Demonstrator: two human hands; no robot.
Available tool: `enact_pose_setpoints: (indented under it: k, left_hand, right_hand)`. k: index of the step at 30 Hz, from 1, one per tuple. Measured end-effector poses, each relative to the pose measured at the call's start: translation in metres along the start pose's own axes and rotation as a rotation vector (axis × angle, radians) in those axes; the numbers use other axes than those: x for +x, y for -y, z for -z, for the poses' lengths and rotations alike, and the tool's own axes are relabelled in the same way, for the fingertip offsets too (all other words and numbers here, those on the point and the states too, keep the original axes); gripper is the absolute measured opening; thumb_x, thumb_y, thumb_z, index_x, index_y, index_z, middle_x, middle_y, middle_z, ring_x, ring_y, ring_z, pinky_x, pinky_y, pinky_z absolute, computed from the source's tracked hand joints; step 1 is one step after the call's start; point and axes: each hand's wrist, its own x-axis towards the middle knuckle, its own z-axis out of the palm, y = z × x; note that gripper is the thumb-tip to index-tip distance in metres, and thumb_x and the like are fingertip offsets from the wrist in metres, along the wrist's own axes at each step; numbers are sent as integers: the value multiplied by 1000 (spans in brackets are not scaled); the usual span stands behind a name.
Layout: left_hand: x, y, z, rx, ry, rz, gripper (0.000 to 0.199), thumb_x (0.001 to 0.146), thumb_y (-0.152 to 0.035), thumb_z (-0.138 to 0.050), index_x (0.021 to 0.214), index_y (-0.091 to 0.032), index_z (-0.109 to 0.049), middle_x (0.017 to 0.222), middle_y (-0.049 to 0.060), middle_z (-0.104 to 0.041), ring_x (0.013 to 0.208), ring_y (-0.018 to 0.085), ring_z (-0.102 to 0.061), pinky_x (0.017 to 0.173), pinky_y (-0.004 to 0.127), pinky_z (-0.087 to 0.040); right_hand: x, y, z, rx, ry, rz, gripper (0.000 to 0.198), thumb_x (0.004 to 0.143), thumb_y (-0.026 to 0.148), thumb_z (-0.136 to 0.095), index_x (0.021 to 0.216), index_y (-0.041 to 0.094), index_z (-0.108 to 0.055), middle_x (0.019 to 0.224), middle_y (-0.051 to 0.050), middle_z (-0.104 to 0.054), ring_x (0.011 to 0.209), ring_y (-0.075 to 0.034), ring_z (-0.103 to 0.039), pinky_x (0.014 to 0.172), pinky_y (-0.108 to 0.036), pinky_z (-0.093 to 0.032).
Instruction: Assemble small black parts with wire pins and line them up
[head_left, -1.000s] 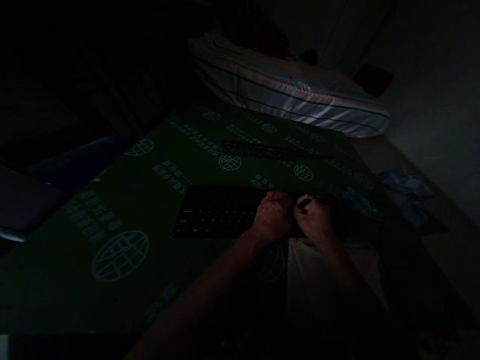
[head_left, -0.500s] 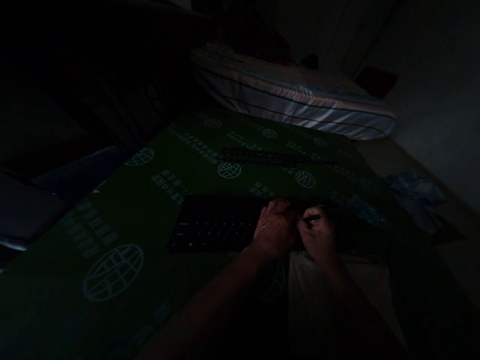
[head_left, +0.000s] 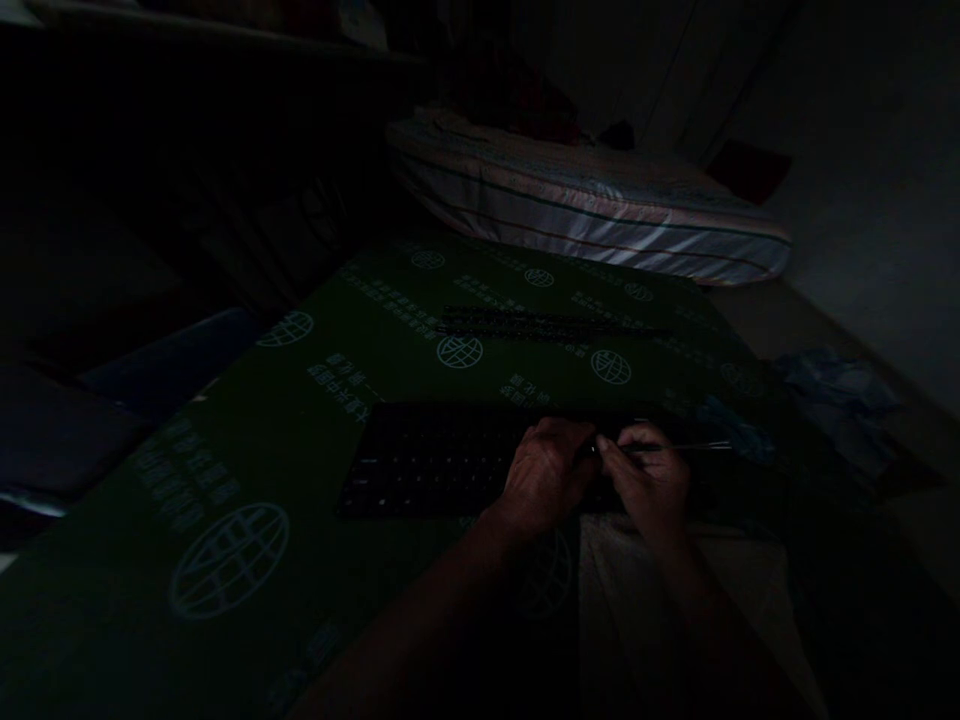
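Note:
A black keyboard point(head_left: 427, 465) lies on the green printed table cover, its right half mostly under my hands. My left hand point(head_left: 549, 462) rests over it with the fingers curled together; what they pinch, if anything, is too dark to tell. Close beside it, my right hand point(head_left: 646, 475) is closed around a thin metal tool point(head_left: 705, 446), whose slim pale end sticks out to the right. The thumb and forefinger of my right hand nearly meet my left fingertips, where a tiny bright spot shows.
Long dark strips point(head_left: 540, 324) lie across the table cover point(head_left: 300, 480) beyond the keyboard. Crumpled bluish plastic point(head_left: 739, 430) is right of my hands. A pale cloth or paper point(head_left: 675, 580) lies under my right forearm. A mattress point(head_left: 600, 215) stands behind; the room is very dark.
My right hand has shifted slightly right and turned, and the tool's pale end now shows out to its right. My left fingers have curled in more. The view has tilted slightly.

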Motion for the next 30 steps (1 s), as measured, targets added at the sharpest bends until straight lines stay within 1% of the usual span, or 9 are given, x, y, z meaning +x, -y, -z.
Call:
enact_pose_setpoints:
  k: [2,5,10,14,19,22,26,30]
  left_hand:
    - [-1,3,-1,-77,-10,35,36,77,-22,-59,113,-21,-57,103,6,-65,95,21,-59,85,34,-47]
    - [-1,6,-1,-211,-48,76,34,74,-19,-62,108,-21,-61,99,4,-66,91,19,-61,81,29,-49]
    - [-2,6,0,-328,-67,128,34,72,-18,-63,106,-23,-63,97,3,-66,90,18,-62,80,28,-51]
    - [-3,5,3,-397,-60,132,34,72,-17,-64,105,-23,-64,98,3,-66,93,18,-61,82,29,-51]
    - [-2,5,9,-581,-40,132,35,71,-12,-63,104,-19,-65,99,5,-66,89,17,-62,82,27,-49]
    - [-1,5,10,-679,-48,157,27,74,-16,-60,100,-18,-67,97,5,-67,88,17,-62,81,27,-49]
    - [1,5,5,-719,-111,221,19,77,-20,-59,92,-17,-70,89,5,-69,84,18,-63,78,27,-50]
    - [0,6,1,-658,-172,218,18,75,-19,-61,89,-18,-71,86,5,-69,80,18,-64,74,27,-51]
  right_hand:
    - [-2,0,2,23,35,-3,28,68,42,-65,64,22,-47,46,5,-47,36,-9,-40,34,-21,-31]
    - [-2,-1,5,65,91,18,25,69,40,-65,65,21,-49,48,5,-49,38,-9,-42,36,-21,-33]
    - [-1,0,10,91,164,39,22,77,39,-56,65,21,-53,48,3,-52,37,-9,-42,38,-22,-34]
    - [-1,2,11,81,170,34,24,79,36,-54,61,21,-52,47,3,-51,38,-9,-42,40,-23,-35]
    - [-1,1,10,109,154,28,24,80,34,-53,61,20,-53,48,3,-53,40,-10,-45,43,-23,-37]
    - [-1,0,9,117,138,15,23,79,35,-54,62,20,-53,48,3,-55,39,-10,-45,42,-23,-37]
    - [-1,-1,10,96,160,37,23,78,36,-55,62,19,-54,48,3,-56,39,-9,-45,43,-22,-37]
    - [-2,0,11,30,199,73,24,79,34,-54,61,19,-55,45,4,-53,40,-9,-45,46,-22,-37]
